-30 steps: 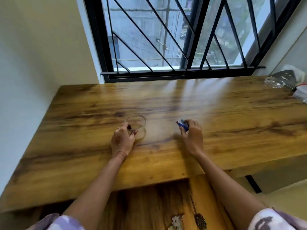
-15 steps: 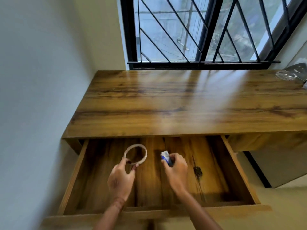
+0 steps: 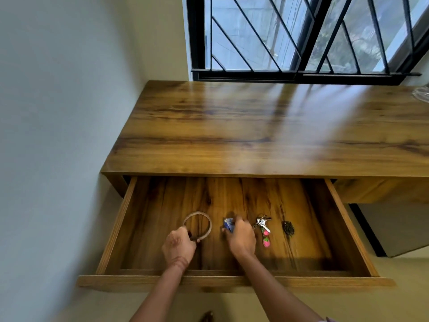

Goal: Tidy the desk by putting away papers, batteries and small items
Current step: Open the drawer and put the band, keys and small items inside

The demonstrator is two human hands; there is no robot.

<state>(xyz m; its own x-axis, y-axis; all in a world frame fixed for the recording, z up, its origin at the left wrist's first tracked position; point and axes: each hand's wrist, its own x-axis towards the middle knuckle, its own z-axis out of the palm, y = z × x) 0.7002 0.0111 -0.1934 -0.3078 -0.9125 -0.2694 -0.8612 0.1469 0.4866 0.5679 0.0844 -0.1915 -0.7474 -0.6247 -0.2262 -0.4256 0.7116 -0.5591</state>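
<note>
Inside open drawer [image 3: 343,228]: left hand [image 3: 178,248] gripping tape ring [image 3: 197,226], right hand [image 3: 241,239] clutching blue packet [image 3: 228,224], keys [image 3: 263,225] just beside.

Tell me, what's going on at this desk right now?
A person is tidying small things into the open drawer under the wooden desk. The left hand holds a thin ring low over the drawer floor, and the right hand grips a small blue and white item beside it. A bunch of keys with pink charms and a small dark object already lie in the drawer, to the right of the hands.
</note>
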